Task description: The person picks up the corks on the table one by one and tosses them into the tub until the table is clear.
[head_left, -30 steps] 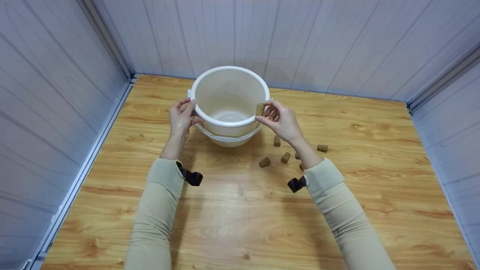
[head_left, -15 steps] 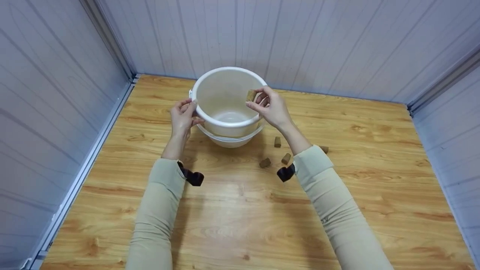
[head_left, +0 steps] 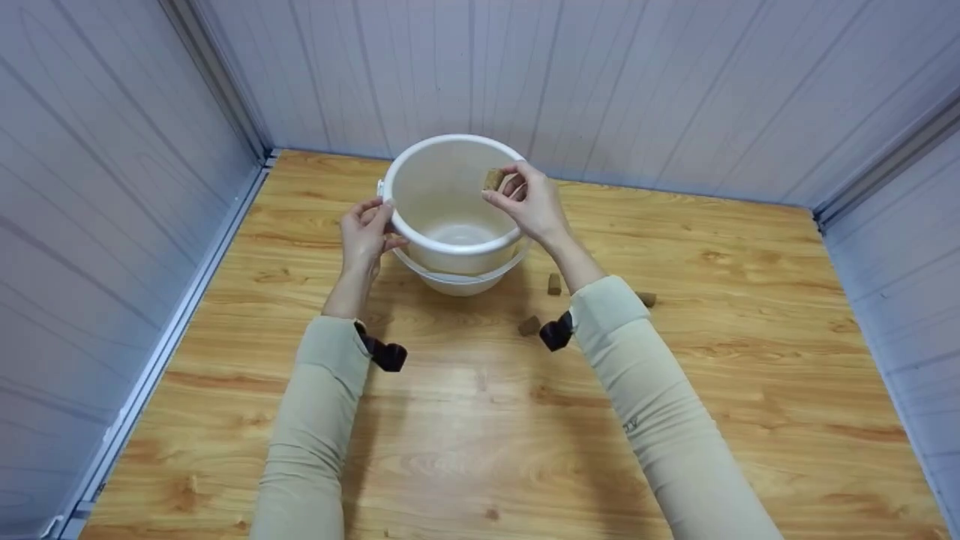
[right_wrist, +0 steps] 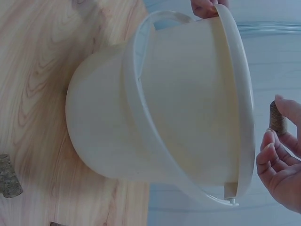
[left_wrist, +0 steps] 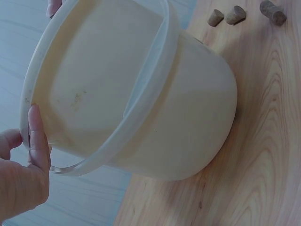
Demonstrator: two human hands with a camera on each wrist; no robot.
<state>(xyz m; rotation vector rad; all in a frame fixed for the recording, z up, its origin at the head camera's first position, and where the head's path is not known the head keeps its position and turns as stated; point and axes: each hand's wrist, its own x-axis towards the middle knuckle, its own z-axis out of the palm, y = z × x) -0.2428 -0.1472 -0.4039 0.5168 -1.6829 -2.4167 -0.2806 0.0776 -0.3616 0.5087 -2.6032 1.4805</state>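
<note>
A cream plastic bucket (head_left: 459, 264) stands upright on the wood-grain floor, its handle hanging down the near side. My left hand (head_left: 364, 231) grips the bucket's left rim, thumb and fingers on either side of it. Over the bucket's mouth, towards its right side, my right hand (head_left: 534, 201) pinches a brown cork stopper (head_left: 493, 180) between thumb and fingers. In the right wrist view this cork (right_wrist: 278, 117) is held just above the rim, apart from it. The part of the bucket's inside that shows holds nothing.
Several more corks lie on the floor to the right of the bucket, among them one cork (head_left: 554, 284) close to it and another cork (head_left: 529, 325) nearer me. A further cork (head_left: 646, 299) is partly hidden by my right sleeve. Pale panel walls (head_left: 600, 82) enclose the floor.
My right hand has carried the cork from beside the bucket's right rim leftward and away from me, over the mouth. The left hand keeps its hold on the rim.
</note>
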